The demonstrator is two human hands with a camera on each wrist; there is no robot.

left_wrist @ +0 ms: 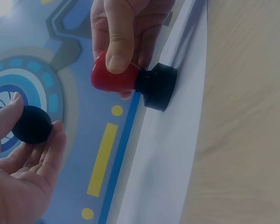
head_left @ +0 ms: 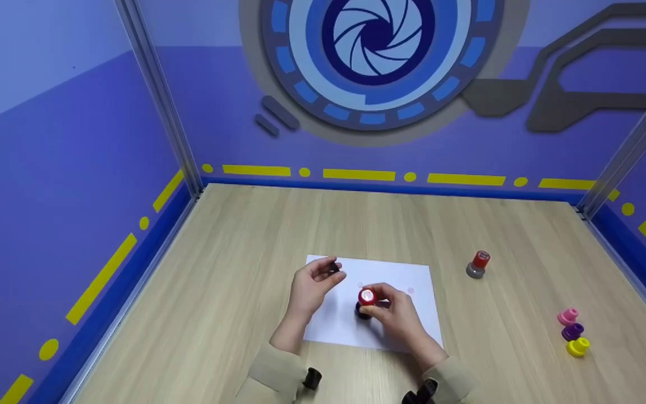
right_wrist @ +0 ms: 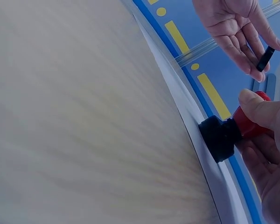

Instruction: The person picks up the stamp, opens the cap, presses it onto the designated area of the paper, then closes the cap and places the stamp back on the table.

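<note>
My right hand [head_left: 398, 314] grips a hand stamp by its red handle, thumb on one side and fingers on the other. The stamp [head_left: 367, 297] has a black base pointing down, close over a white sheet of paper [head_left: 328, 328]. Between the thumb and fingertips of my left hand [head_left: 310, 287] is a round black cap [left_wrist: 32, 125], thin and disc-like in the right wrist view. That hand is raised over the paper's left part. Faint pinkish marks [head_left: 411, 290] show on the sheet near my right hand.
Another stamp [head_left: 478, 264], red above and grey below, stands right of the paper on the wooden table [head_left: 233, 269]. Farther right sit a pink stamp [head_left: 568, 316], a purple one [head_left: 572, 331] and a yellow one [head_left: 578, 347]. Blue-purple panels [head_left: 211, 112] wall the table in.
</note>
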